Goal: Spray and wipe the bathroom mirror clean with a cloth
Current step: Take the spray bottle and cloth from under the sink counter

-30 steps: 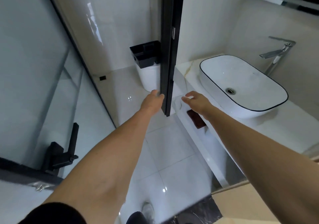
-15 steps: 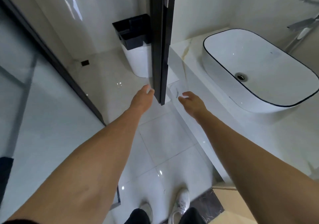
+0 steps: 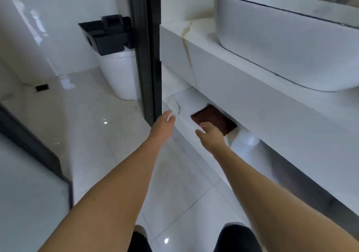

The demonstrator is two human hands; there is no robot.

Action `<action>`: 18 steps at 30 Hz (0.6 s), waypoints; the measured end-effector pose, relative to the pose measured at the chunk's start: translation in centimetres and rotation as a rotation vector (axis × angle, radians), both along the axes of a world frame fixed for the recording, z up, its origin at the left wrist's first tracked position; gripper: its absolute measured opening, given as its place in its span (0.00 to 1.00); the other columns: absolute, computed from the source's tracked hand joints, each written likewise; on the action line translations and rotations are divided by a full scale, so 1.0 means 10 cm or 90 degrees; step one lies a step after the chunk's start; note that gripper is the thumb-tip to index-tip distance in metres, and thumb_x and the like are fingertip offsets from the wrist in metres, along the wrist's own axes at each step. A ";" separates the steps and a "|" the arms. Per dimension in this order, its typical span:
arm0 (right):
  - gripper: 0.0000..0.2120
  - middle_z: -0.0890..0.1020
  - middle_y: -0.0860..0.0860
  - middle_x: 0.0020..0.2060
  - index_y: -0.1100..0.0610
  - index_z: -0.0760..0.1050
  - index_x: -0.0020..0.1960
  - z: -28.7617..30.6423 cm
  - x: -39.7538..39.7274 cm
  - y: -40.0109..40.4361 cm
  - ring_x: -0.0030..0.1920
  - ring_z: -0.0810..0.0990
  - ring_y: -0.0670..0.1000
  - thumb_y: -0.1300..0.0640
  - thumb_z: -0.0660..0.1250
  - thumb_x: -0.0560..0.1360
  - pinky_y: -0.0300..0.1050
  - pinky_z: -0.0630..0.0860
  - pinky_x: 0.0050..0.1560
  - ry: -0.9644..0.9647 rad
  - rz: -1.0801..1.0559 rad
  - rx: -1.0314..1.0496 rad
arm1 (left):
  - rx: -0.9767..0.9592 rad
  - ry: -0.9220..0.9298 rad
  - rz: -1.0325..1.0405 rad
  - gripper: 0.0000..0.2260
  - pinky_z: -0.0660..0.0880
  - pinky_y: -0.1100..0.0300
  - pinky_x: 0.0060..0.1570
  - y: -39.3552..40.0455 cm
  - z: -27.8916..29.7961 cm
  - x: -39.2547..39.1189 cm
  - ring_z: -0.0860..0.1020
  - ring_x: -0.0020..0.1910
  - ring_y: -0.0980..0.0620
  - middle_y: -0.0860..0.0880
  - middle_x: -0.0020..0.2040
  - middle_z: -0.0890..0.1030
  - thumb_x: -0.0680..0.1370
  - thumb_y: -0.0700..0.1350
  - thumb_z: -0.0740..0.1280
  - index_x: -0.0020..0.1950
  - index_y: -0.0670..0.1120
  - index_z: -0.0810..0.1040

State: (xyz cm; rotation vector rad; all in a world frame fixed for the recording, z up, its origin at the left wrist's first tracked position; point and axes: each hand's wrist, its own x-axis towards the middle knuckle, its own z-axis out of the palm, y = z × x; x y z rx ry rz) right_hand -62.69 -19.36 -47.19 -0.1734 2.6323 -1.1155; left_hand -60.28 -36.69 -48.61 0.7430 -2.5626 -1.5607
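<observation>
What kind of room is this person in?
Most likely a bathroom. A white wash basin sits on a marble counter, a brown cloth lies on the shelf underneath, and shiny tiles cover the floor.

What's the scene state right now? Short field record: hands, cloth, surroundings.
left hand: open, fingers extended, holds nothing, near the lower end of the black door frame
right hand: open, reaching toward the cloth, not gripping it
brown cloth: lies flat on the shelf under the countertop
basin: white with a dark rim, sits on the countertop
bin: white with a black lid, on the floor behind the frame
mirror: not in view
spray bottle: not in view
</observation>
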 end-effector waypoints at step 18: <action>0.41 0.67 0.56 0.74 0.57 0.60 0.77 -1.47 -0.62 1.24 0.71 0.71 0.59 0.45 0.76 0.73 0.57 0.71 0.70 0.202 -0.507 -0.163 | 0.204 0.090 -0.342 0.27 0.55 0.54 0.77 1.46 -1.39 -1.10 0.61 0.78 0.54 0.56 0.79 0.63 0.82 0.65 0.50 0.79 0.56 0.63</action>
